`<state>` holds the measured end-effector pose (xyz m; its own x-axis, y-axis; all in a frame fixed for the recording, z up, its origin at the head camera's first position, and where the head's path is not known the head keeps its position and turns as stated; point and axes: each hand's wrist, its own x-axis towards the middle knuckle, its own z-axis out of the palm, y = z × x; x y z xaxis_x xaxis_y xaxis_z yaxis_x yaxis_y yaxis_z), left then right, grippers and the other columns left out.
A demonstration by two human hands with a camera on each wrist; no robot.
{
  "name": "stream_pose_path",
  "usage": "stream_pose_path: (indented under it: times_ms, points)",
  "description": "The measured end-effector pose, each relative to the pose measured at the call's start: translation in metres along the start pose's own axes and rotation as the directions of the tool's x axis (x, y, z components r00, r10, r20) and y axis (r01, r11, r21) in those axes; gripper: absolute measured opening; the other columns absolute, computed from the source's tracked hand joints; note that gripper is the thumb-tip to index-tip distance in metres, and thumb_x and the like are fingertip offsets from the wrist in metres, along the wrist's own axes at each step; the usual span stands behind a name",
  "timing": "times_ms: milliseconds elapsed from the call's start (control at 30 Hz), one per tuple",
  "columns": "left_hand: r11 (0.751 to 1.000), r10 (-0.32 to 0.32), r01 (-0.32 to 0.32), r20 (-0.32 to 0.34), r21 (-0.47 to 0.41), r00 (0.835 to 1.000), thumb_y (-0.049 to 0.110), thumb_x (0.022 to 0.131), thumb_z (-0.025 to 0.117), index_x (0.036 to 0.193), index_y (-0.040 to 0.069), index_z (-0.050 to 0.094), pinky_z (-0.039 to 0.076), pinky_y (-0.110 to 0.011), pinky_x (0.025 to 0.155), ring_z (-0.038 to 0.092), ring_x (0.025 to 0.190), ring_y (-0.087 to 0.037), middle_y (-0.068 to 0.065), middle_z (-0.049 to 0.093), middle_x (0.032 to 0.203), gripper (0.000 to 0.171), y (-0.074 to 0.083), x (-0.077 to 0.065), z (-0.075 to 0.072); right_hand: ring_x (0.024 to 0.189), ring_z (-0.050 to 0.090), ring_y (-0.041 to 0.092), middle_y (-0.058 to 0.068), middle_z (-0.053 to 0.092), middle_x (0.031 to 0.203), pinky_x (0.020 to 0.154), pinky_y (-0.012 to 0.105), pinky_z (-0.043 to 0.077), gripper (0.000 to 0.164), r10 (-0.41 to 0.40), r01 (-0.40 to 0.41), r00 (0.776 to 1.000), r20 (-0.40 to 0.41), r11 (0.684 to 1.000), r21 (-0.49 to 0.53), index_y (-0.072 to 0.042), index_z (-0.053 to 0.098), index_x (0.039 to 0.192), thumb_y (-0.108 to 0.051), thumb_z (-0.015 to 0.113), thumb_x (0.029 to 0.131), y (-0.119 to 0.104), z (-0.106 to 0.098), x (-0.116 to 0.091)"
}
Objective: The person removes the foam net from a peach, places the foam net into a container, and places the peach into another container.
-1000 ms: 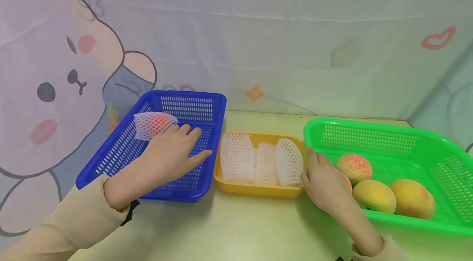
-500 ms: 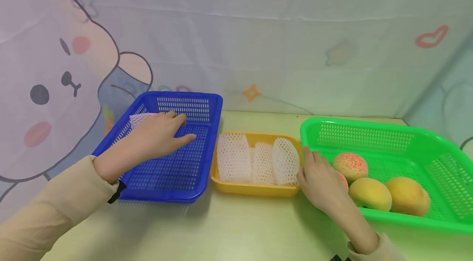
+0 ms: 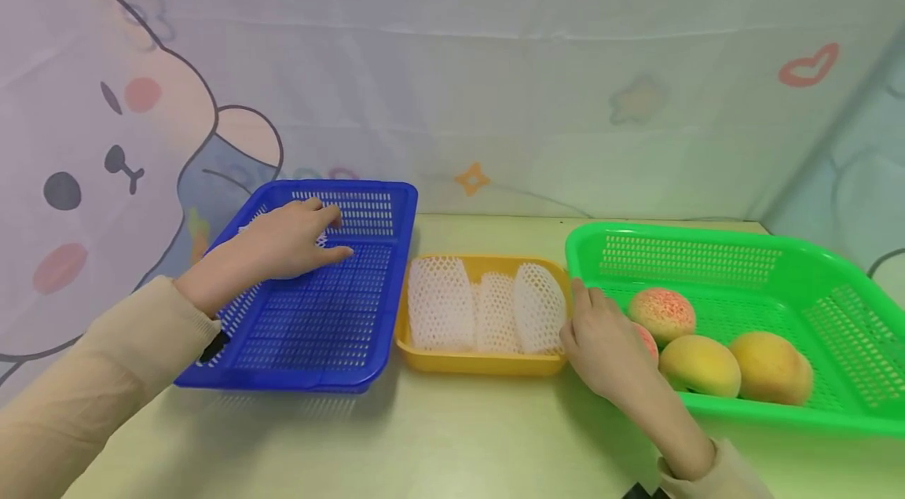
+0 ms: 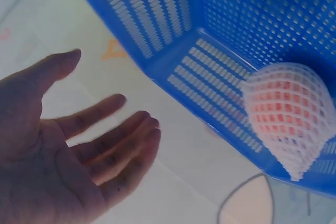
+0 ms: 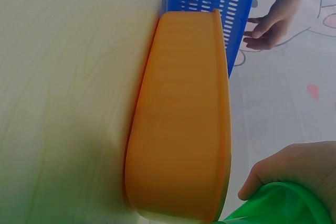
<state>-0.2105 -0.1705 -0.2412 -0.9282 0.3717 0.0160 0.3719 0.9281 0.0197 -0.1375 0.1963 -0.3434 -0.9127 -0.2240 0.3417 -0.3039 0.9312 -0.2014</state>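
Note:
My left hand hovers over the far left part of the blue basket, fingers loosely spread with nothing in them. Inside that basket lies a pinkish-red peach in a white foam net, clear in the left wrist view but mostly covered by the hand in the head view. My right hand grips the left rim of the green basket, its thumb on the outer side. Near those fingers in the basket are a red-speckled peach, a partly hidden reddish one and yellow ones.
Between the baskets stands a yellow tray holding white foam nets. Its right end is close to my right hand. A pale wooden table carries everything, and a printed cloth hangs behind.
My left hand has drawn up and left from the netted peach, which it now mostly covers in the head view. The whole scene has drifted slightly left; the right hand keeps its place on the rim.

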Motion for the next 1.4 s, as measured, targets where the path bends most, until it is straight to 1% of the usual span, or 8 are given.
stream_pose_path:
  times_ms: [233,433,600,800,933,1067,1200,1400]
  points:
    - [0.996,0.063,-0.061,0.025,-0.066,0.998,0.036,0.09,0.063,0.126,0.001,0.055,0.043,-0.057,0.097,0.052,0.119,-0.042,-0.024,0.054,0.127,0.051,-0.02,0.018,0.01,0.103,0.059,0.044,0.033,0.057,0.117,0.084,0.052,0.052,0.051,0.014,-0.014,1.0,0.01,1.0,0.007,0.018,0.041,0.133,-0.008,0.045,0.09,0.001,0.0,0.0]
    - [0.993,0.059,-0.054,0.045,-0.102,0.997,0.033,0.089,0.064,0.132,0.001,0.051,0.041,-0.059,0.1,0.047,0.124,-0.045,-0.028,0.048,0.135,0.054,-0.034,0.028,0.021,0.099,0.06,0.041,0.031,0.059,0.114,0.078,0.048,0.053,0.05,0.012,-0.012,1.0,0.003,1.0,-0.011,0.017,0.042,0.133,-0.009,0.045,0.09,0.0,0.003,0.001]
    - [0.993,0.057,-0.052,0.046,-0.11,0.997,0.03,0.088,0.066,0.132,-0.001,0.05,0.042,-0.058,0.099,0.048,0.123,-0.045,-0.029,0.048,0.134,0.056,-0.046,0.034,0.033,0.095,0.06,0.039,0.029,0.06,0.112,0.075,0.046,0.053,0.048,0.008,-0.009,1.0,-0.005,1.0,-0.024,0.017,0.044,0.131,-0.008,0.046,0.09,0.0,0.003,0.001]
    - [0.995,0.057,-0.054,0.031,-0.08,0.998,0.025,0.086,0.069,0.133,-0.002,0.049,0.042,-0.058,0.099,0.049,0.122,-0.046,-0.03,0.047,0.135,0.059,-0.059,0.038,0.048,0.098,0.06,0.041,0.03,0.059,0.114,0.078,0.048,0.053,0.049,0.013,-0.013,1.0,-0.002,1.0,-0.019,0.017,0.043,0.132,-0.008,0.046,0.09,0.001,0.002,0.001]
    - [0.999,0.029,-0.028,0.023,-0.019,0.999,0.025,0.084,0.071,0.137,-0.003,0.045,0.04,-0.063,0.097,0.044,0.125,-0.051,-0.033,0.041,0.139,0.065,-0.069,0.04,0.055,0.102,0.059,0.042,0.031,0.059,0.117,0.08,0.05,0.053,0.05,0.022,-0.022,1.0,0.011,1.0,-0.012,0.016,0.042,0.133,-0.009,0.045,0.091,0.001,0.004,0.001]
    - [0.999,-0.013,0.012,0.017,0.042,1.0,0.027,0.082,0.071,0.141,-0.006,0.038,0.036,-0.068,0.099,0.039,0.126,-0.055,-0.036,0.036,0.142,0.075,-0.079,0.042,0.063,0.1,0.06,0.041,0.03,0.059,0.115,0.077,0.049,0.053,0.049,0.021,-0.021,1.0,0.006,1.0,-0.016,0.016,0.043,0.132,-0.009,0.045,0.09,0.001,0.004,0.001]
    - [0.998,-0.046,0.046,0.003,0.052,0.999,0.03,0.079,0.073,0.141,-0.008,0.036,0.032,-0.07,0.101,0.039,0.126,-0.056,-0.036,0.038,0.14,0.081,-0.088,0.044,0.071,0.1,0.06,0.041,0.03,0.059,0.115,0.077,0.049,0.053,0.049,0.018,-0.018,1.0,0.005,1.0,-0.021,0.016,0.043,0.132,-0.009,0.045,0.09,0.001,0.004,0.001]
    - [0.994,-0.101,0.101,-0.007,0.04,0.995,0.034,0.074,0.075,0.141,-0.007,0.035,0.032,-0.071,0.098,0.04,0.123,-0.055,-0.036,0.041,0.135,0.088,-0.1,0.044,0.08,0.1,0.06,0.041,0.03,0.059,0.115,0.078,0.048,0.053,0.05,0.021,-0.021,1.0,0.01,1.0,-0.022,0.016,0.042,0.133,-0.009,0.045,0.09,0.002,0.004,0.001]
